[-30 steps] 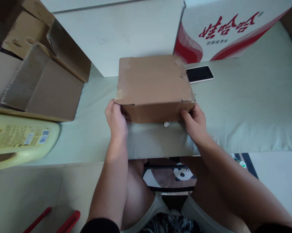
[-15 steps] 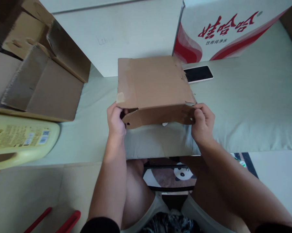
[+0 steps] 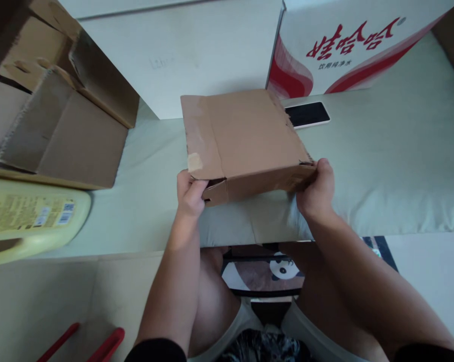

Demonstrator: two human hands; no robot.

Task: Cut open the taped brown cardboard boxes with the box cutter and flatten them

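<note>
A brown cardboard box (image 3: 249, 130) lies in front of me on a pale green cloth surface, with its broad flat panel facing up and its near side folded down. My left hand (image 3: 190, 193) grips the near left corner, thumb by the side flap. At the near right corner, my right hand (image 3: 319, 188) is closed round the box, with its fingers partly hidden under the edge. The right edge of the panel is torn and rough. A lighter patch marks the left part near my left hand.
A phone (image 3: 308, 114) lies just right of the box. Behind stand a white carton (image 3: 196, 60) and a red-and-white printed carton (image 3: 343, 55). Open cardboard boxes (image 3: 83, 136) and a yellow jug (image 3: 38, 211) are on the left. Red handles (image 3: 108, 344) show at lower left.
The box's near edge has swung down and toward me, and the box is slightly turned. My left hand moved right and nearer; my right hand shifted round the right corner.
</note>
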